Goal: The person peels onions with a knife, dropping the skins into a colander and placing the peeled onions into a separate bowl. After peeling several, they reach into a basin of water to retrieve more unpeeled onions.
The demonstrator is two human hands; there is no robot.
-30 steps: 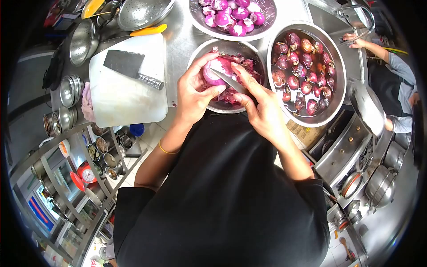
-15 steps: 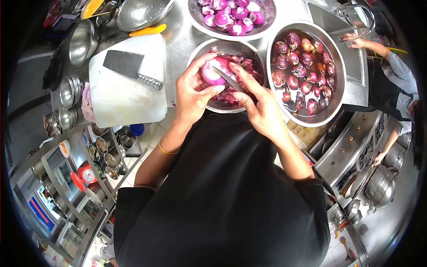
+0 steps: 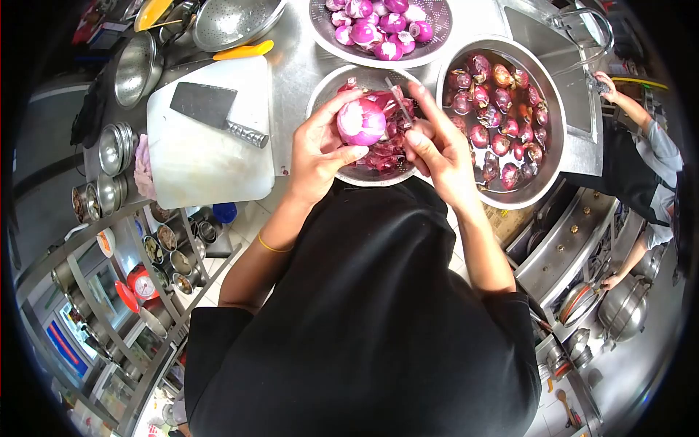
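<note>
My left hand (image 3: 314, 154) is closed round a partly peeled red onion (image 3: 362, 122), purple with a white patch. In my right hand (image 3: 445, 154) is a small knife (image 3: 400, 103), its blade pointing up and away beside the onion, apart from it. Fingers hide the handle. Both hands are over a metal bowl (image 3: 316, 96) that holds dark red onion skins (image 3: 386, 156). Beyond it stands a colander (image 3: 317, 29) with peeled onions (image 3: 389, 45). To the right, a wide basin (image 3: 558, 138) holds unpeeled red onions (image 3: 502, 97) in water.
On the left a cleaver (image 3: 204, 104) lies on a white cutting board (image 3: 211, 175), with an orange-handled tool (image 3: 244, 51) behind it. A sink (image 3: 591, 109) is at the right. Another person (image 3: 633, 164) is at the far right, one hand near the sink, the other near pans.
The knife has come off the onion and swung upright to the right with my right hand. My left hand still holds the onion, slightly turned. The other person's hand has shifted near the sink.
</note>
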